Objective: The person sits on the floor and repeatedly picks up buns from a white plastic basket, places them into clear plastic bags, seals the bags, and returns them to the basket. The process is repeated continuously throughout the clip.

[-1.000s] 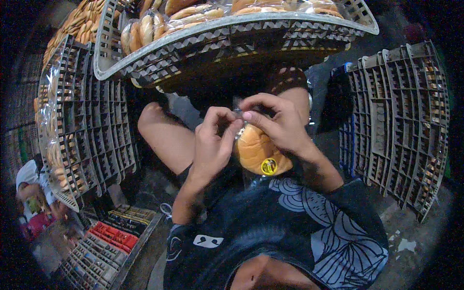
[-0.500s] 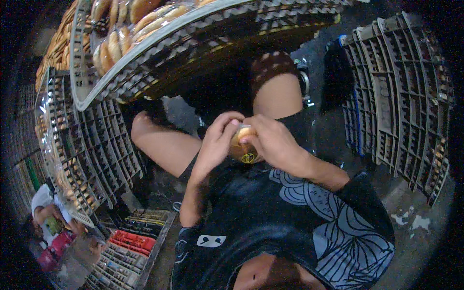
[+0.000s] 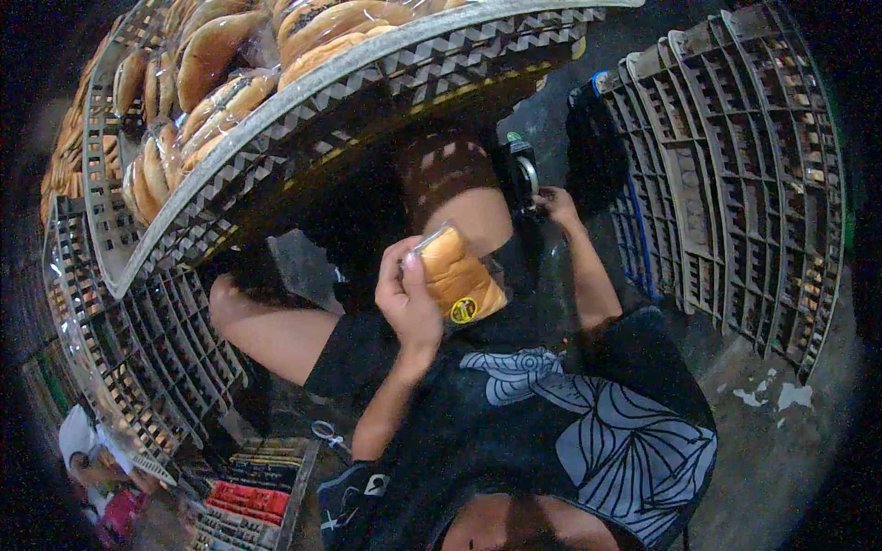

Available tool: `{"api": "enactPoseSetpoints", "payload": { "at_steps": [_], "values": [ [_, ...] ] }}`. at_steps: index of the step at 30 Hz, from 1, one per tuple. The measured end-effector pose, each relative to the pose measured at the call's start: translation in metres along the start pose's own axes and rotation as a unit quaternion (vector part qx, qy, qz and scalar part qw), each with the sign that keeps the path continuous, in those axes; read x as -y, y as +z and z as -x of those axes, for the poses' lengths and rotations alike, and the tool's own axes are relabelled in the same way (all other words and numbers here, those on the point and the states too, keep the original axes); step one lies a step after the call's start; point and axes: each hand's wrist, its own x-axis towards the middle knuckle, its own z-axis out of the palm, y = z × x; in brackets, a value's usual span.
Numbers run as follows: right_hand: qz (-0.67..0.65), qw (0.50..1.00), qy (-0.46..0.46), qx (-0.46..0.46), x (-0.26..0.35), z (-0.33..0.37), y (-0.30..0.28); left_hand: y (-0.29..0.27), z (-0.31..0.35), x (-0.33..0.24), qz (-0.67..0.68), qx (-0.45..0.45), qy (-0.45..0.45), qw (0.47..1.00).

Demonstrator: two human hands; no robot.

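In front of the lap, over the dark shorts [image 3: 349, 354]: one bread bun [image 3: 455, 271], bagged in clear film, held tilted. Long axis runs from upper left to lower right; a round yellow-and-dark sticker [image 3: 464, 310] sits at the lower end.

Left hand [image 3: 409, 298]: one, at the bun's left side. Thumb laid over the near face, fingers curled behind; the bagged bun is pinched between them, toward its upper left end. The bun lies to the right of this hand.

Right hand [image 3: 558, 208]: one, well apart from the bun, farther right and higher in view. Fingers bent inward at a dark device with a pale metal ring [image 3: 527, 176]; whether they grip it or merely lie beside it cannot be told.

Relation of note: the device stands to the upper right of the bun, beyond the right knee [image 3: 473, 220], with the right hand much the nearer of the two.

Surroundings: grey lattice crate [image 3: 413, 78] ahead, filled with bagged buns [image 3: 216, 60]; ribbed grey crate [image 3: 689, 174] at the far right.
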Motion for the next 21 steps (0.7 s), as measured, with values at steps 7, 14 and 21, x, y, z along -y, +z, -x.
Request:
{"api": "enactPoseSetpoints", "payload": {
  "at_steps": [7, 14, 21],
  "values": [
    [0.134, 0.973, 0.182, -0.057, -0.021, 0.091, 0.031, -0.019, -0.010, 0.003, 0.026, -0.062, 0.013, 0.998],
    [-0.312, 0.835, -0.430, 0.141, 0.246, 0.155, -0.093, -0.023, -0.015, -0.004, -0.083, -0.064, 0.306, 0.946],
    [0.005, 0.898, -0.328, 0.292, 0.354, 0.147, -0.099, -0.040, -0.023, -0.026, -0.073, -0.004, 0.516, 0.853]
  ]
}}
